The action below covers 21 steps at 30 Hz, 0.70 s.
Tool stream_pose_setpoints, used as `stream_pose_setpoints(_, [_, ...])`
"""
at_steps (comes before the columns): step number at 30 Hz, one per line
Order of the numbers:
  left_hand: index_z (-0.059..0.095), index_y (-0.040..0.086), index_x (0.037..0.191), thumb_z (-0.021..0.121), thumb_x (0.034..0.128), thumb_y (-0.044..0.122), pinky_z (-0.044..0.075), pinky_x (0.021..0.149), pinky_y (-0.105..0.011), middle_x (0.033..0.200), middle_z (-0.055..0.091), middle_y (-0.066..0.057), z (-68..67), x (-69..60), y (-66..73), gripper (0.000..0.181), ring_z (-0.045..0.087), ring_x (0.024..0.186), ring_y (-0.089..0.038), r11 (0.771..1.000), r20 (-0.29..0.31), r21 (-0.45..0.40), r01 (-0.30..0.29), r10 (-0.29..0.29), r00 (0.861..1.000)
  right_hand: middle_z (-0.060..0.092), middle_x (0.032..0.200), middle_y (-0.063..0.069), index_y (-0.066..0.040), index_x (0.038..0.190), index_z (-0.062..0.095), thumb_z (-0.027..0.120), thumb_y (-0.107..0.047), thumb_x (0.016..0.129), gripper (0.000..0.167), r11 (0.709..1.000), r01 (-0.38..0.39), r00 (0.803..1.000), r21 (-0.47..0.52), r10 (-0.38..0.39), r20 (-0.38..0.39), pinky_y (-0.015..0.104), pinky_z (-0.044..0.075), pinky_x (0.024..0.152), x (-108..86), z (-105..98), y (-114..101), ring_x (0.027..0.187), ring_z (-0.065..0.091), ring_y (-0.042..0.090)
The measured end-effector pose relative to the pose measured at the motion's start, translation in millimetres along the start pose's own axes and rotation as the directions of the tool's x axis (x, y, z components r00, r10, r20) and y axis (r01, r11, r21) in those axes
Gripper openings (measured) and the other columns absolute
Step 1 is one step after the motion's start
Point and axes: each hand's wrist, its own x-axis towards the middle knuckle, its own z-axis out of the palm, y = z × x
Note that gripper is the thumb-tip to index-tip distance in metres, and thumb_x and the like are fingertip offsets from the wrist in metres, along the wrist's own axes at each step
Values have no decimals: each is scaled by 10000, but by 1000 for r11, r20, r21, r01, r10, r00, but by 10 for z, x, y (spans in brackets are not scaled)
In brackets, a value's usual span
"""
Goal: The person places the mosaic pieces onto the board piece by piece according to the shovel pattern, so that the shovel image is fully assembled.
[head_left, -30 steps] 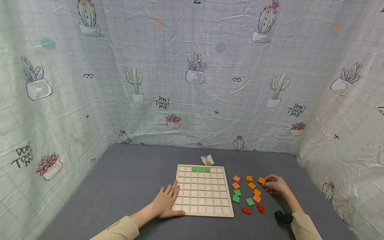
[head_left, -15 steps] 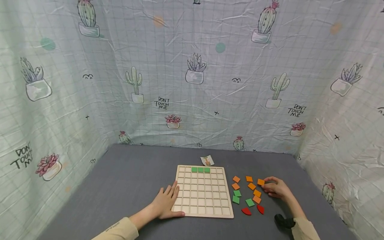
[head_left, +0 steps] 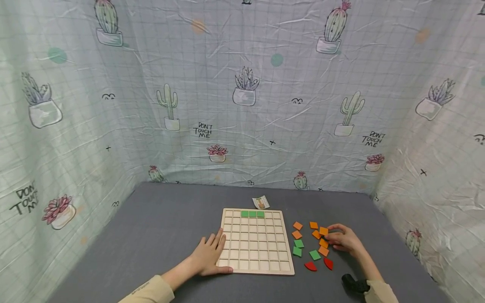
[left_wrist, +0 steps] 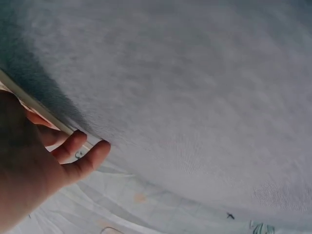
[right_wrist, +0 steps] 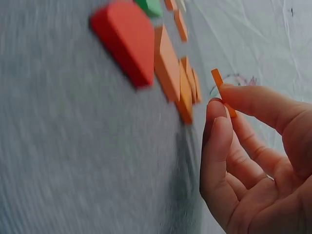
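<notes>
Right hand (head_left: 345, 239): grip pinches one orange tile (head_left: 323, 231), seemingly lifted off the desk (head_left: 170, 219).
Tile position: just off the finger ends, between 9 and 10 o'clock of the right hand.
Tile axis: near square, no clear long side; right wrist view has it edge-on, running 11 to 5 o'clock.
Board (head_left: 253, 245): at 9 o'clock from that grip, well apart, loose pieces between.
Left hand (head_left: 208, 254): fingers straight, resting on the board's 9 o'clock rim, thumb at the 7 o'clock corner; holds no piece.
Nearer hand: right for the tile, left for the board.
Greens in board (head_left: 252, 214): three in a row, 12 o'clock edge, middle cells.
Loose oranges (head_left: 297, 226): six, 8 to 10 o'clock from the right hand.
Loose greens (head_left: 315, 255): three, 8 to 9 o'clock.
Reds (head_left: 310, 266): two, 7 to 8 o'clock.
Card (head_left: 261, 202): beyond the board, 12 o'clock.
</notes>
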Motion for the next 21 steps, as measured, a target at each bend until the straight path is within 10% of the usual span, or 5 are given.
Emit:
stream_pose_setpoints(9, [343,44,1370,334,815,682,343,918,-504,1422,323,-171,-51,89,-82,845,385,1231,-355,1000,-29,-22,-2,1,1000,679,831,19,37,1170,444,659,-159,793,477,998,59,998,-1,-59,32,265,474,560,-31,249,-176,634,575,108])
stream_pose_setpoints(21, [328,24,1373,359,883,559,326,941,-489,1419,330,-166,42,522,-319,726,372,1246,-348,995,-108,11,96,-95,990,640,760,64,27,1131,470,616,-109,815,373,987,159,974,20,-161,158,243,405,487,9,682,-508,543,497,102])
